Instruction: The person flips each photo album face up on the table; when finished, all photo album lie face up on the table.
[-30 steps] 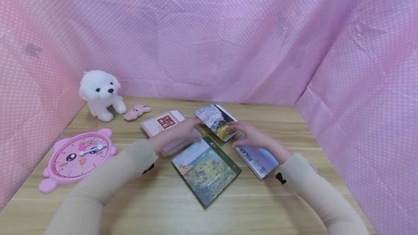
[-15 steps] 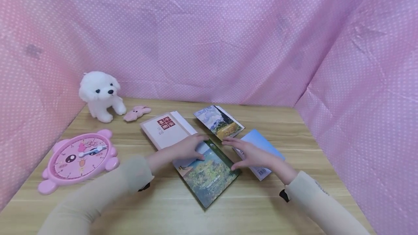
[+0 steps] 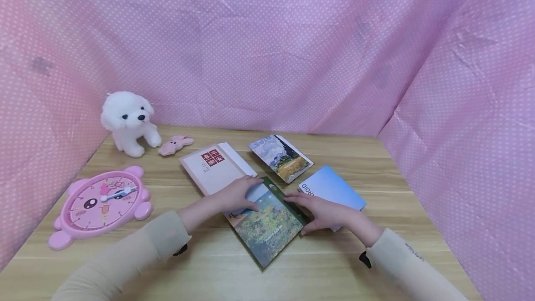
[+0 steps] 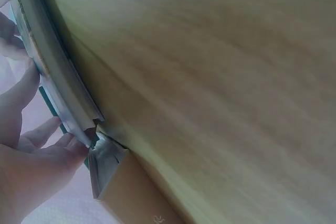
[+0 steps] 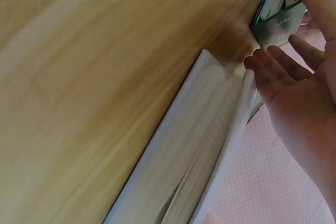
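The photo album (image 3: 271, 226), with a painted garden cover and dark green spine, lies flat at the table's middle. My left hand (image 3: 236, 195) rests over its far left corner, thumb on the cover. In the left wrist view, the fingers (image 4: 52, 153) touch the album's edge. My right hand (image 3: 323, 212) is at the spine side, fingers extended toward the green strip and thumb near the right corner. The right wrist view shows that hand's fingers loosely straight, near a thick white-covered blue book (image 5: 220, 140). Under the right hand, part of the blue book (image 3: 334, 185) is hidden.
A pale pink book (image 3: 209, 171) with red characters adjoins the album's left side. Behind lies a booklet with a landscape painting (image 3: 280, 157). A white plush dog (image 3: 129, 122), small pink plush (image 3: 175, 145) and pink toy clock (image 3: 102, 206) stand at left. Pink dotted cloth (image 3: 267, 59) walls the table.
Both hands have come back from beside the painting booklet to the photo album. Over the last half second, my right hand shifted slightly nearer, along the album's spine. The booklet stays behind.
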The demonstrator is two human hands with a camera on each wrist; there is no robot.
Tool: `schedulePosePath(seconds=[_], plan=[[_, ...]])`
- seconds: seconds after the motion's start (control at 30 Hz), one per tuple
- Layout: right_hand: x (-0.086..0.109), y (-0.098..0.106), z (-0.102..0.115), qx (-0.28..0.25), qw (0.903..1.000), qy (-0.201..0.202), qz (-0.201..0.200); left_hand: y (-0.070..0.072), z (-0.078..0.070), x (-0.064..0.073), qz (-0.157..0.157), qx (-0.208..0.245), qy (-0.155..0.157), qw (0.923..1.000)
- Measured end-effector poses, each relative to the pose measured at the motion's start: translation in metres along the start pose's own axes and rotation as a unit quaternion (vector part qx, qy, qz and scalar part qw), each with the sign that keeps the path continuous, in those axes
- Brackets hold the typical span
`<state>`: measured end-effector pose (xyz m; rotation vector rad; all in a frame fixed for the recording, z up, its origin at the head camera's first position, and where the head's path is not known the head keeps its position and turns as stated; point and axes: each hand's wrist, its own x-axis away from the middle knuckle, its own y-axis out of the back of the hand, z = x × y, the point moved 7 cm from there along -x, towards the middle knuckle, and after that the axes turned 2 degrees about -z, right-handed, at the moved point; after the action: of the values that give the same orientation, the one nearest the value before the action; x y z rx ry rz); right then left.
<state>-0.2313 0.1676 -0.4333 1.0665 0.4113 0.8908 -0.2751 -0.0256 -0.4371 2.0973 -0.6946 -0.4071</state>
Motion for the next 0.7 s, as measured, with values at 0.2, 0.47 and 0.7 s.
schedulePosePath(seconds=[0.2,0.47,0.7], plan=[[-0.0013,-0.0030,-0.0039,0.013,0.9998,-0.013,0.006,0.0005,0.0010,-0.0002,-0.011,0.007,0.000,0.9999],[-0.0015,0.0008,-0.0014,-0.003,0.9997,-0.022,0.003,0.0032,-0.0017,-0.0025,-0.006,0.003,0.006,1.0000],[-0.0025,0.0003,0.0021,-0.003,1.0000,-0.009,0.000,0.0053,-0.0032,-0.0029,-0.009,-0.017,-0.008,0.9998]])
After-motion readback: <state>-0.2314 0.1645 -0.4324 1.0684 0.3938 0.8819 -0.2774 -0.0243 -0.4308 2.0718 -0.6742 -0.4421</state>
